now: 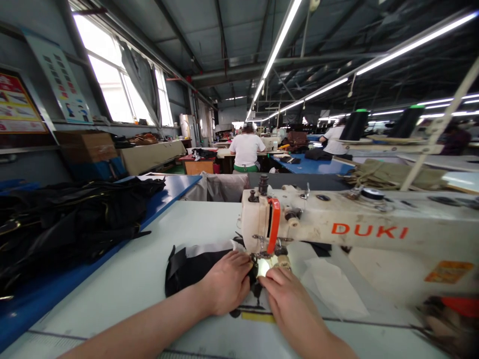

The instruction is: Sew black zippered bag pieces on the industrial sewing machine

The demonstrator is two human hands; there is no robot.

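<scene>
Work at the needle: I judge it partway; the black fabric piece point(192, 273) is already set up at the DUKI sewing machine point(314, 227) and not yet free of it. My hands hide the needle area, and I can make out no seam, so how much is stitched and how much is left I cannot tell.
Fabric's long axis: roughly side to side, nearly along the tabletop's near edge; one folded, blunt end points toward the left edge, the other goes under my left hand toward the needle. A pale panel point(215, 248) lies along its far side.
Fabric's place: on the pale tabletop point(138, 286), left of the machine head, well in from the left edge.
Left hand point(228, 281): fingers curled down onto the fabric beside the needle area; whether they pinch it, I cannot tell.
Right hand point(288, 291): fingers bent and close together, tips just right of the needle area; any grip is hidden from me.
White sheet point(339, 286): flat on the tabletop, right of my right hand.
</scene>
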